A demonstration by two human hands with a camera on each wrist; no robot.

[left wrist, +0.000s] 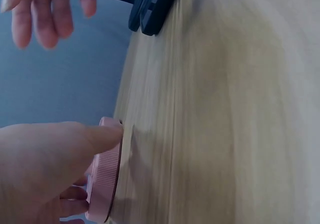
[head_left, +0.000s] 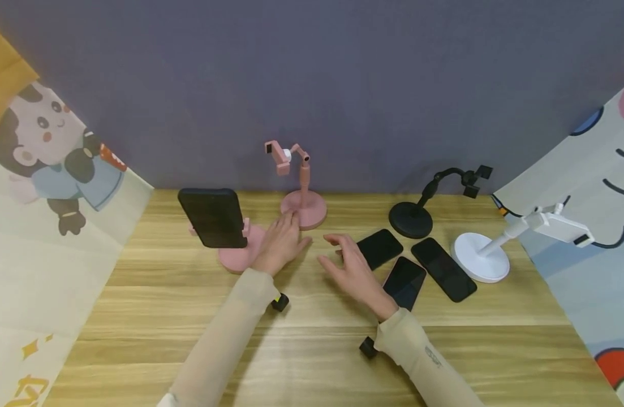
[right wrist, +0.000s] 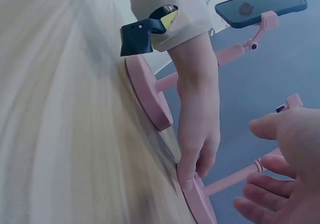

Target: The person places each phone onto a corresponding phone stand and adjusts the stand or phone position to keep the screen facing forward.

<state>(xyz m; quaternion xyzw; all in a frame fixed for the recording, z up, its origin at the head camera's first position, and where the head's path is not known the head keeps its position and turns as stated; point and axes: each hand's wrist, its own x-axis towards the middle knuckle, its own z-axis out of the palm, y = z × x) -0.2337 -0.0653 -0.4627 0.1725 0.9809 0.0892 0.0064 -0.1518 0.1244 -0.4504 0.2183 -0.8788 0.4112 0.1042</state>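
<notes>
At the back of the table my left hand (head_left: 283,242) touches the front edge of a pink phone stand's round base (head_left: 313,212). Its fingers lie fairly straight over the rim and the thumb is spread to the side. The stand's bent arm ends in an unoccupied clamp (head_left: 278,157). My right hand (head_left: 353,270) hovers over the wood, fingers loosely spread and holding nothing, beside a black phone (head_left: 381,249). In the right wrist view, my left hand (right wrist: 197,119) meets the pink base (right wrist: 200,206) while my right hand (right wrist: 295,169) stays apart.
Left of the hands, another pink stand (head_left: 235,260) carries a dark phone (head_left: 213,217). To the right lie two more phones (head_left: 404,282), (head_left: 444,269). Behind them are a black stand (head_left: 411,220) and a white stand (head_left: 480,257) with a white phone (head_left: 561,227). A grey wall (head_left: 342,96) rises behind.
</notes>
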